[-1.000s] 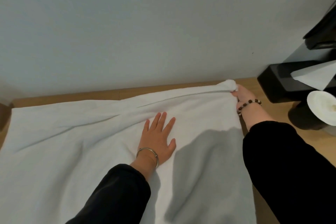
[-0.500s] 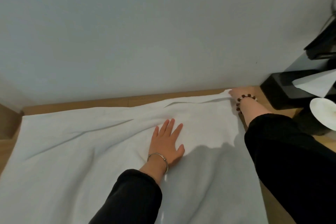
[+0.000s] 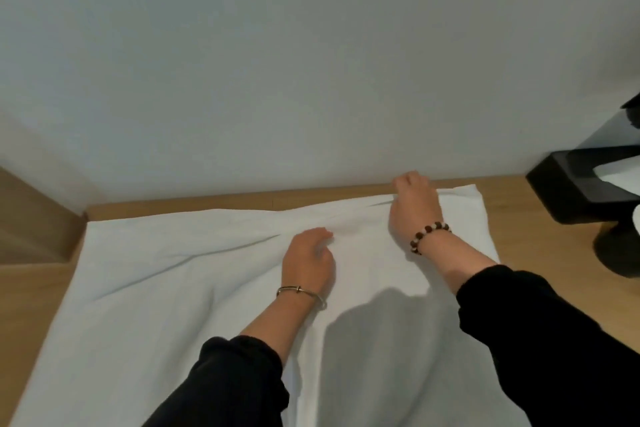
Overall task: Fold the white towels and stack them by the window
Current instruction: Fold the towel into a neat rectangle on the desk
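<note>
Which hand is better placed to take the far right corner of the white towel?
Probably the right. The right hand grips the far edge of the white towel, just beside that corner; the left hand is near its middle, farther away.

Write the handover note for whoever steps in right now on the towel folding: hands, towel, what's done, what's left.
Left hand: on the middle of the white towel, fingers curled into the cloth. Whether it actually pinches the cloth cannot be told.
Right hand: at the towel's far edge by the wall, fingers curled round the hem.
Towel: spread out on the wooden table, creased, with no fold made.
Done: the towel is laid out, nothing more.
Left: fold it, then stack it by the window. No window or stack is in view.
</note>
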A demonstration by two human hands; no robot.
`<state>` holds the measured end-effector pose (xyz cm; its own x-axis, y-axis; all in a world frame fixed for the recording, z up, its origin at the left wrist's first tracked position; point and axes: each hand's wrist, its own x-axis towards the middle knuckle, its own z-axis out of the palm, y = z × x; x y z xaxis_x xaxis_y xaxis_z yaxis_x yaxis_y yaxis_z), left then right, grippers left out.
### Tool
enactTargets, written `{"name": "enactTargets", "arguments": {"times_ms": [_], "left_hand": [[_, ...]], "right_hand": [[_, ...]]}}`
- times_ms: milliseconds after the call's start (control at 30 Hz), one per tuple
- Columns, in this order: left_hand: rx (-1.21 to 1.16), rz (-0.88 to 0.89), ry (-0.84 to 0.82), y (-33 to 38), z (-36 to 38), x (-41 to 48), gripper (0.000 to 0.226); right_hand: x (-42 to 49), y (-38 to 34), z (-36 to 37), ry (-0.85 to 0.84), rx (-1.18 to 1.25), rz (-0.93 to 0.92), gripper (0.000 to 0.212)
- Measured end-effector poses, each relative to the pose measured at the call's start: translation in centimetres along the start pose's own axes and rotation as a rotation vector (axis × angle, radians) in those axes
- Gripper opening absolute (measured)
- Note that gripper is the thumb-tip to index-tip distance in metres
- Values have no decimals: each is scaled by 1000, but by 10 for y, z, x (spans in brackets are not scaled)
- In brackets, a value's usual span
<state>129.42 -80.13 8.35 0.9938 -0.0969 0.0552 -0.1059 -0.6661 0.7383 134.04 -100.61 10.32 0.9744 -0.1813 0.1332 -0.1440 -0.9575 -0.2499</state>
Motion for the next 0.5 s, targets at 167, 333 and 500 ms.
{"name": "enactTargets", "arguments": {"times_ms": [167, 333, 500], "left_hand": [[537, 82, 34, -59, -48, 32, 43], [663, 53, -171, -72, -61, 49, 36], [627, 36, -197, -73, -67, 58, 37]], "right_hand": [[3, -45, 33, -152, -82, -212, 46], [8, -52, 49, -114, -173, -270, 23], [9, -51, 33, -49, 59, -220, 22]]}}
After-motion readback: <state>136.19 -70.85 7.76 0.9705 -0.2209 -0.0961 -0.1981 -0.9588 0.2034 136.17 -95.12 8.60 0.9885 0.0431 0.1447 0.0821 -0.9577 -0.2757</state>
